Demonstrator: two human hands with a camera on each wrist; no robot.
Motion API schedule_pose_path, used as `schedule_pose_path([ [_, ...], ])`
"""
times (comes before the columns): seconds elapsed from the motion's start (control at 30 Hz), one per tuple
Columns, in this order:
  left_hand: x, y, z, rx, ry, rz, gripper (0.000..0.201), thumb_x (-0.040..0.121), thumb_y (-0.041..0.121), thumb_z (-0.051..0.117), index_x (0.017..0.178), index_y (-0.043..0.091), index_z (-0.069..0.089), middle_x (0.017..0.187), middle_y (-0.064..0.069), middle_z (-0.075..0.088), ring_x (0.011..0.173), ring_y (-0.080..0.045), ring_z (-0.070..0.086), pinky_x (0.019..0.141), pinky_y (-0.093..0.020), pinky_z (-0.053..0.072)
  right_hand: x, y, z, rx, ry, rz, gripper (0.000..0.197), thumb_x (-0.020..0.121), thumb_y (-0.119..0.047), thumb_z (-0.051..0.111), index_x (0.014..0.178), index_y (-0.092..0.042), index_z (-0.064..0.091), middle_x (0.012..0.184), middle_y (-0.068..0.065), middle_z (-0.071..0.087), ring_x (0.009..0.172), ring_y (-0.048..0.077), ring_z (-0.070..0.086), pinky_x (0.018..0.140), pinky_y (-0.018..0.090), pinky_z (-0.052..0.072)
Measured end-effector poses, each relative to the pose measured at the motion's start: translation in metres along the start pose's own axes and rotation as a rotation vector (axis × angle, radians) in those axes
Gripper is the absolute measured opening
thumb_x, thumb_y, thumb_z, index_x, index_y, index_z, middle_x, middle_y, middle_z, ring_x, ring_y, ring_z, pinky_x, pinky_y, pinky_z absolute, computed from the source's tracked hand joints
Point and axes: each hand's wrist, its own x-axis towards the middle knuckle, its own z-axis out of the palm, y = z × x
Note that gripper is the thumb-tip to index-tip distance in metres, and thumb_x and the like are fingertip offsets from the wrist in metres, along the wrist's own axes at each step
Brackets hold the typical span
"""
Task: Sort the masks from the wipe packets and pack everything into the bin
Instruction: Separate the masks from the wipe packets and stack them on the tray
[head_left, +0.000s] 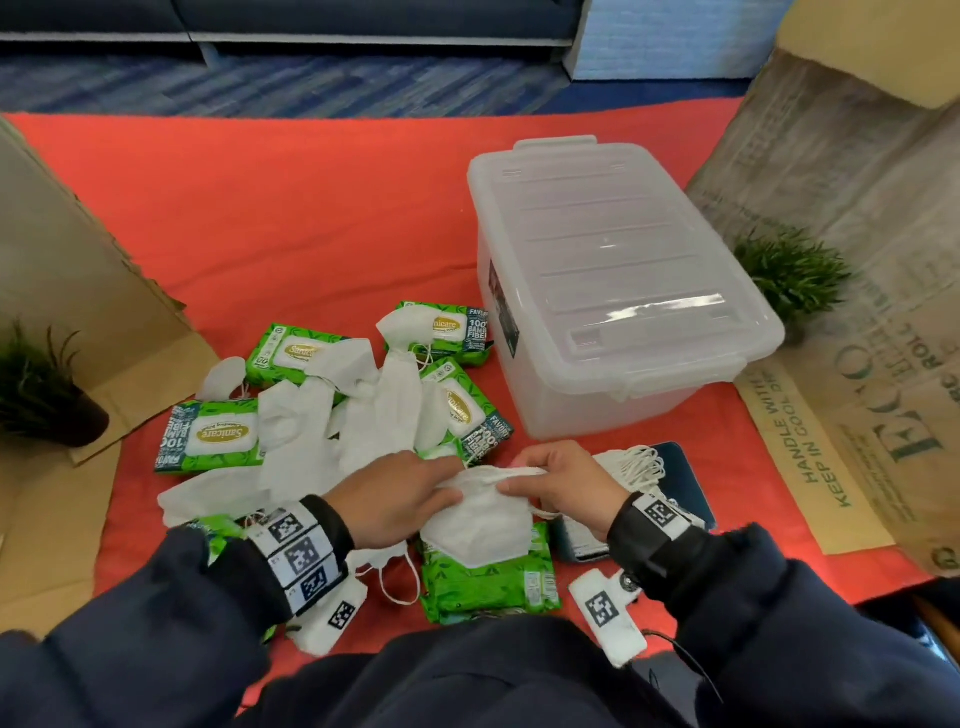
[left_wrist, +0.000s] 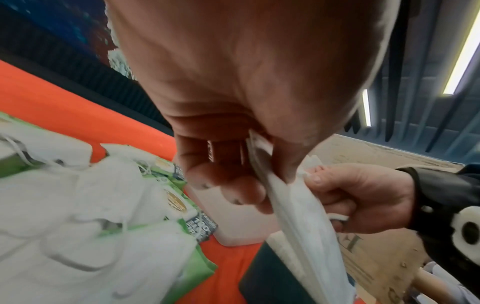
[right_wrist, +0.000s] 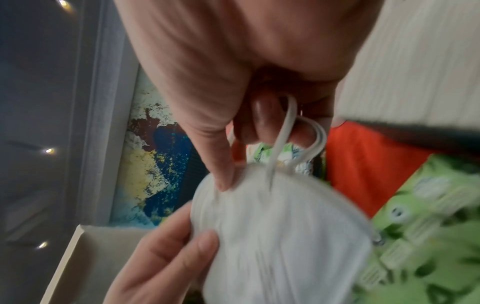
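Both hands hold one folded white mask (head_left: 480, 517) just above a green wipe packet (head_left: 488, 582) near me. My left hand (head_left: 441, 491) pinches its left edge and my right hand (head_left: 519, 480) pinches its top right edge. In the left wrist view the left hand (left_wrist: 249, 185) clamps the mask (left_wrist: 298, 216) between thumb and fingers. In the right wrist view the right hand (right_wrist: 249, 156) holds the mask (right_wrist: 280, 236) with an ear loop (right_wrist: 283, 131) round its fingers. A mixed pile of masks (head_left: 358, 415) and wipe packets (head_left: 213, 436) lies ahead. The clear bin (head_left: 613, 270) has its lid on.
A small stack of masks (head_left: 636, 465) lies on a dark blue flat object (head_left: 685, 483) right of my hands. Cardboard sheets (head_left: 852, 291) flank the red mat on both sides. Small potted plants stand at left (head_left: 41, 395) and right (head_left: 789, 270).
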Motion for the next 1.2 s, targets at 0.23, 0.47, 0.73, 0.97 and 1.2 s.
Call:
schedule_pose_path([
  [0.23, 0.023, 0.021, -0.011, -0.581, -0.037, -0.075, 0.028, 0.104, 0.036, 0.056, 0.114, 0.012, 0.065, 0.092, 0.004, 0.069, 0.08, -0.002, 0.06, 0.068, -0.02, 0.047, -0.012, 0.014, -0.119, 0.137, 0.166, -0.014, 0.022, 0.075, 0.005, 0.084, 0.081, -0.003, 0.065, 0.058, 0.01, 0.052, 0.041, 0.015, 0.043, 0.046, 0.025, 0.033],
  [0.47, 0.064, 0.053, 0.052, -1.425, 0.025, -0.545, 0.024, 0.097, 0.02, 0.062, 0.112, 0.001, 0.064, 0.067, -0.007, 0.053, 0.048, -0.014, 0.042, 0.044, -0.023, 0.032, 0.006, 0.025, -0.121, -0.031, 0.023, -0.04, 0.053, 0.075, -0.022, 0.091, 0.12, -0.02, 0.061, 0.102, -0.003, 0.073, 0.09, 0.015, 0.069, 0.078, 0.035, 0.058],
  [0.73, 0.025, 0.087, 0.092, -1.837, 0.401, -0.875, 0.017, 0.094, 0.007, 0.064, 0.111, 0.007, 0.065, 0.081, -0.01, 0.074, 0.055, -0.019, 0.068, 0.044, -0.025, 0.054, 0.008, 0.094, -0.152, -1.218, -0.335, -0.266, 0.138, 0.05, -0.076, 0.079, 0.162, -0.037, 0.007, 0.171, 0.002, 0.013, 0.157, 0.025, 0.007, 0.123, 0.058, 0.002],
  [0.97, 0.046, 0.12, 0.085, -0.363, 0.482, -0.17, 0.004, 0.1, 0.037, 0.061, 0.098, 0.035, 0.065, 0.081, 0.017, 0.069, 0.075, -0.001, 0.064, 0.066, -0.031, 0.051, 0.038, 0.078, -0.164, -1.006, -0.26, -0.298, 0.072, 0.067, -0.059, 0.084, 0.13, -0.035, 0.06, 0.127, -0.006, 0.068, 0.114, 0.019, 0.063, 0.092, 0.035, 0.05],
  [1.2, 0.103, 0.139, 0.119, 0.21, 0.315, 0.121, 0.016, 0.094, 0.034, 0.051, 0.103, 0.029, 0.062, 0.083, 0.005, 0.068, 0.074, -0.021, 0.066, 0.052, -0.034, 0.047, 0.047, 0.078, -0.163, -0.987, -0.301, -0.247, 0.09, 0.048, -0.063, 0.089, 0.129, -0.037, 0.058, 0.124, -0.01, 0.065, 0.111, 0.017, 0.063, 0.089, 0.031, 0.049],
])
